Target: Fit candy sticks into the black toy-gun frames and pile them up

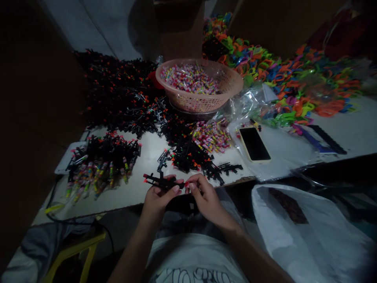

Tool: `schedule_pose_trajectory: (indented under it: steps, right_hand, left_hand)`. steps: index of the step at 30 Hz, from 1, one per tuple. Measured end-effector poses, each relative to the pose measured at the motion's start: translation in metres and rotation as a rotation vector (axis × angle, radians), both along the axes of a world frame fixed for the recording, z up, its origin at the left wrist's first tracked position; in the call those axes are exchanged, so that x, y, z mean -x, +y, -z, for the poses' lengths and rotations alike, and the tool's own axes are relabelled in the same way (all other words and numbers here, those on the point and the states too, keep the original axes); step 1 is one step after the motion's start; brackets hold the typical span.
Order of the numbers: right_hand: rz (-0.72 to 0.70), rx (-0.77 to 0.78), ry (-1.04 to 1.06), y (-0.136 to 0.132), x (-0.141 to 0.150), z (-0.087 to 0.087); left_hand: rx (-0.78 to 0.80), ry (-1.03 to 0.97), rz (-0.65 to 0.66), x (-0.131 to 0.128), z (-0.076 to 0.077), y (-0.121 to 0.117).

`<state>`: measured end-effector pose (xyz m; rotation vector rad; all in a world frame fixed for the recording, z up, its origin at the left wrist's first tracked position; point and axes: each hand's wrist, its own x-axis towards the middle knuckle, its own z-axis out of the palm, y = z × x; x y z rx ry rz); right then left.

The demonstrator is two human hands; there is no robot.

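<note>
My left hand is closed around a small black toy gun with orange-red tips, held level over the table's front edge. Its rear end points toward my right hand, whose thumb and fingers pinch a small red piece at that end. Most of this piece is hidden by the fingers. Just beyond my hands lies a pile of similar toy guns, with a heap of small colourful wrapped tubes beside it. On the left, a group of toy guns has colourful tubes at their near ends.
A pink perforated basket full of tubes stands at the back. Behind left is a large heap of black toy guns; colourful plastic pieces spread at right. A phone lies on clear plastic. A white bag hangs below right.
</note>
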<state>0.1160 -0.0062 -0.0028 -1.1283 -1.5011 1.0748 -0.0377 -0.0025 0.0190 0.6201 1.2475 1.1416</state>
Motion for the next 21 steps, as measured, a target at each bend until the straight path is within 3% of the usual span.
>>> schedule_pose_trajectory:
  steps: [11,17,21]
  right_hand:
    - [0.051,-0.228,-0.445,-0.001,0.001,-0.004]
    - [0.058,-0.15,-0.42,0.005,0.0,0.005]
    - [-0.023,-0.162,-0.489,0.004,0.004,0.005]
  left_hand:
    - [-0.049,0.017,0.02,-0.003,0.009,0.001]
    - [-0.038,-0.038,0.014,-0.006,0.021,0.003]
    - [-0.053,-0.06,0.0,-0.007,0.021,0.004]
